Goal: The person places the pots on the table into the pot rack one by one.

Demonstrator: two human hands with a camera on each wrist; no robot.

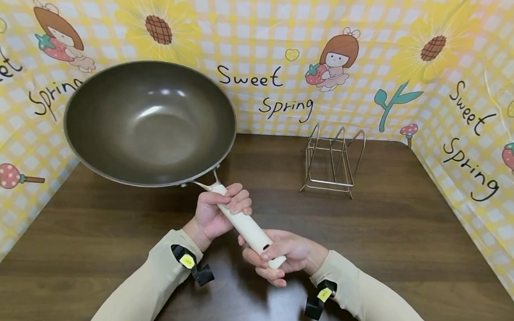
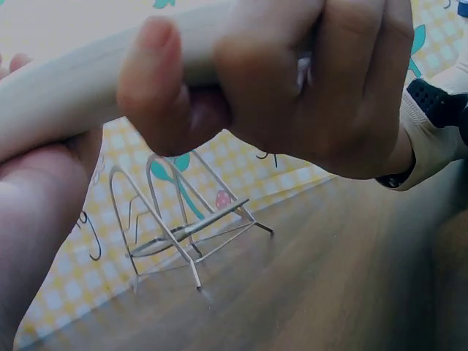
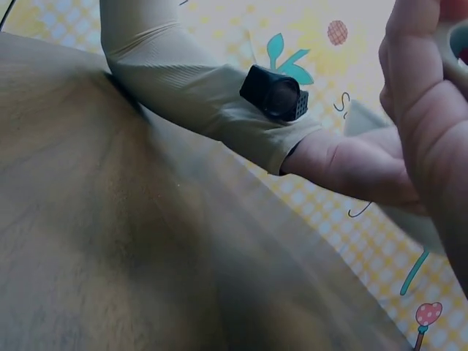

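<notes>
A wok (image 1: 152,128) with a dark inside is held up over the left of the table, its inside facing me. Its cream handle (image 1: 248,229) slants down to the right between both hands. My left hand (image 1: 215,215) grips the handle close to the pan, thumb across the top. At the far end, my right hand (image 1: 283,254) holds the handle with the thumb on top and fingers beneath. In the left wrist view, the right hand (image 2: 322,80) wraps the handle (image 2: 73,80). The right wrist view catches the left hand (image 3: 358,168) and part of the right hand (image 3: 431,124).
A wire rack (image 1: 332,161) with upright loops stands at the back right of the brown wooden table (image 1: 387,224). A yellow checked cloth (image 1: 266,27) with printed figures hangs behind and at both sides. The wok overlaps the cloth in the head view.
</notes>
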